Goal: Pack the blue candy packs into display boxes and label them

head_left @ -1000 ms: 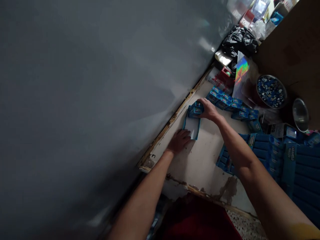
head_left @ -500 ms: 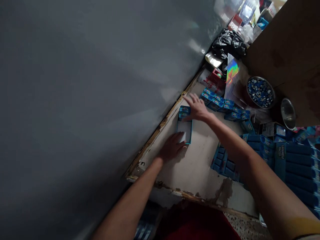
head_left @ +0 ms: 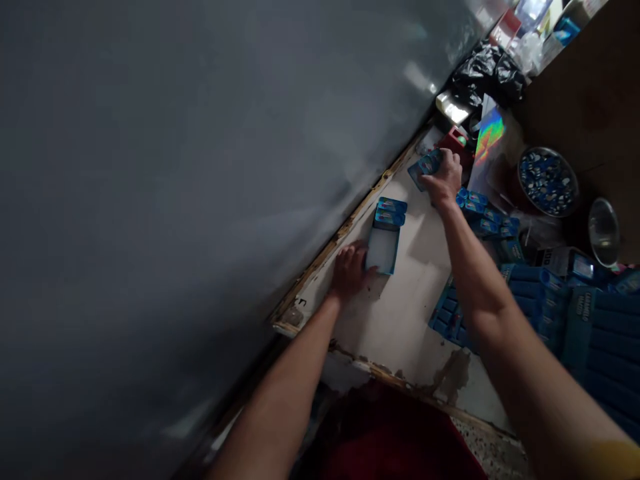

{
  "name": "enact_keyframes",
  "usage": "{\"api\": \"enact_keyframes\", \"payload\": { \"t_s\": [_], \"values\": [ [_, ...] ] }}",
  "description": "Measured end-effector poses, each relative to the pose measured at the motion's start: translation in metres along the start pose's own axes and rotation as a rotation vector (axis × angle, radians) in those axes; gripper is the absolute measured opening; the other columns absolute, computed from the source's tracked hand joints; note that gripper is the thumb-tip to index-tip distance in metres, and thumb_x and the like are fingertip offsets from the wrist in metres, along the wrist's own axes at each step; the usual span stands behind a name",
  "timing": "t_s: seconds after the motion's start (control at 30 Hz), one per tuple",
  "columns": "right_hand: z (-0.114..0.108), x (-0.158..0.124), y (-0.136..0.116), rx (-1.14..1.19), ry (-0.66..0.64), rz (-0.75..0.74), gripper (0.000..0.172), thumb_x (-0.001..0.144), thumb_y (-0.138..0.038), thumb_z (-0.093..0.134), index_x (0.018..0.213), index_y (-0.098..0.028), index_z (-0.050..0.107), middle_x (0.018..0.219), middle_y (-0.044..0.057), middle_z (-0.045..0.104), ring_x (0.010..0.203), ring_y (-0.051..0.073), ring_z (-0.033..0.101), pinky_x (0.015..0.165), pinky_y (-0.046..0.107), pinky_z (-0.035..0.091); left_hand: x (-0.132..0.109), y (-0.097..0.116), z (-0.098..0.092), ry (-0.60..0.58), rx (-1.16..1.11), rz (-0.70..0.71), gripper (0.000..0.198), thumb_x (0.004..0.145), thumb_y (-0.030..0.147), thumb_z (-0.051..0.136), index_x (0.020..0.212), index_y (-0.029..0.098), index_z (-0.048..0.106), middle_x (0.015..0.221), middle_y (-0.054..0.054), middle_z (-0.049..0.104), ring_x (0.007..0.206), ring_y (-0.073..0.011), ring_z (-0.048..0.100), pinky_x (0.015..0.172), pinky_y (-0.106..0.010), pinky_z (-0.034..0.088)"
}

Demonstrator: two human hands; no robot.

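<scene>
Holding blue packs (head_left: 391, 212) at far end — open box (head_left: 383, 251) | bowl (head_left: 541, 149) — blue-white pieces (head_left: 547, 181)

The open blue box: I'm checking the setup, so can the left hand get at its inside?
Likely yes: the left hand is at the box's near left corner, and nothing covers the white inside there; the packs stand at the far end.
</scene>
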State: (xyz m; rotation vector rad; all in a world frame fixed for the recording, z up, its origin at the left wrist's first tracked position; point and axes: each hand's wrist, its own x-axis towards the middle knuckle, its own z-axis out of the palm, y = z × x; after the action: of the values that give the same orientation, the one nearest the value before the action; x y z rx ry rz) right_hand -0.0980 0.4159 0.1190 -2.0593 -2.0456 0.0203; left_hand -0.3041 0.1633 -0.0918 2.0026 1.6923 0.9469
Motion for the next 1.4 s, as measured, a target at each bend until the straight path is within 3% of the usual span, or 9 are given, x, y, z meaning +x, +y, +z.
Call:
{"api": "enact_keyframes", "payload": {
  "t_s": [0.1,0.2,0.3,0.4,0.53,0.83,1.0,1.23,1.4],
  "values": [
    [-0.046,-0.065,-0.018,0.189,0.089,-0.123,0.072,0.083,-0.04,0.073,0.148,-0.02,0.05,0.141,0.013,0.057,0.127,0.031,0.058,0.107,0.047,0.051,0.005,0.003,0.002,0.048,-0.019,-0.079,0.056,0.099,0.047,0.056,0.143,0.012,0.056,0.148,-0.026,0.058,0.143,-0.0398,0.054,0.121,-0.057,0.042],
    [-0.059,-0.146,-0.021,0.377,0.042,-0.273,0.072,0.074,-0.034,0.081,0.141,-0.024,0.057,0.131,0.009,0.063,0.12,0.03,0.063,0.103,0.042,0.056,0.009,0.002,0.005,0.043,-0.034,-0.099,0.074,0.095,0.054,0.06,0.151,0.006,0.05,0.15,-0.03,0.056,0.145,-0.0419,0.051,0.123,-0.057,0.04],
    [-0.032,-0.204,-0.015,0.457,-0.006,-0.236,0.068,0.073,-0.025,0.079,0.139,-0.025,0.062,0.125,0.008,0.067,0.114,0.029,0.067,0.1,0.04,0.058,0.008,-0.001,0.008,0.006,-0.025,-0.087,0.102,0.087,0.072,0.065,0.159,0.004,0.041,0.156,-0.031,0.051,0.149,-0.0453,0.048,0.126,-0.058,0.036],
    [0.008,-0.221,-0.01,0.477,-0.044,-0.214,0.071,0.071,-0.019,0.077,0.14,-0.024,0.063,0.128,0.009,0.068,0.119,0.029,0.066,0.105,0.04,0.057,0.005,-0.002,0.011,-0.026,0.007,-0.035,0.122,0.077,0.088,0.065,0.162,0.005,0.037,0.159,-0.03,0.05,0.148,-0.0472,0.047,0.127,-0.059,0.033],
    [0.033,-0.209,-0.006,0.396,-0.113,-0.302,0.073,0.072,-0.012,0.074,0.143,-0.022,0.065,0.135,0.01,0.068,0.125,0.029,0.062,0.112,0.04,0.052,0.004,-0.001,0.01,-0.059,0.068,0.019,0.124,0.075,0.087,0.069,0.165,0.01,0.034,0.159,-0.028,0.052,0.15,-0.045,0.047,0.128,-0.057,0.03],
    [0.041,-0.192,-0.013,0.183,-0.324,-0.318,0.071,0.085,-0.013,0.071,0.155,-0.022,0.06,0.146,0.013,0.061,0.132,0.032,0.053,0.118,0.04,0.047,0.004,0.003,0.006,-0.07,0.093,0.031,0.108,0.077,0.075,0.076,0.164,0.021,0.041,0.16,-0.025,0.052,0.15,-0.0461,0.047,0.126,-0.06,0.029],
    [0.027,-0.175,-0.02,0.033,-0.25,-0.229,0.089,0.085,-0.028,0.081,0.166,-0.03,0.045,0.161,0.018,0.042,0.149,0.04,0.038,0.127,0.056,0.03,0.003,0.003,0.009,-0.061,0.1,0.014,0.103,0.079,0.078,0.073,0.159,0.019,0.048,0.159,-0.026,0.053,0.145,-0.0485,0.05,0.123,-0.064,0.031],
    [-0.009,-0.043,0.041,-0.076,-0.346,-0.017,0.129,0.064,-0.052,0.098,0.17,-0.026,0.029,0.174,0.023,0.028,0.157,0.042,0.032,0.121,0.059,0.035,0.005,0.002,0.005,-0.082,0.108,0.014,0.103,0.078,0.082,0.073,0.158,0.022,0.049,0.158,-0.024,0.055,0.148,-0.0458,0.049,0.123,-0.061,0.032],
    [0.014,0.014,0.088,-0.328,-0.367,0.001,0.092,0.075,-0.031,0.083,0.156,-0.007,0.048,0.153,0.028,0.056,0.146,0.043,0.044,0.121,0.066,0.028,0.005,0.004,0.002,-0.107,0.111,-0.001,0.106,0.075,0.083,0.074,0.157,0.02,0.051,0.158,-0.025,0.055,0.146,-0.0478,0.049,0.122,-0.062,0.033]
  ]
}}
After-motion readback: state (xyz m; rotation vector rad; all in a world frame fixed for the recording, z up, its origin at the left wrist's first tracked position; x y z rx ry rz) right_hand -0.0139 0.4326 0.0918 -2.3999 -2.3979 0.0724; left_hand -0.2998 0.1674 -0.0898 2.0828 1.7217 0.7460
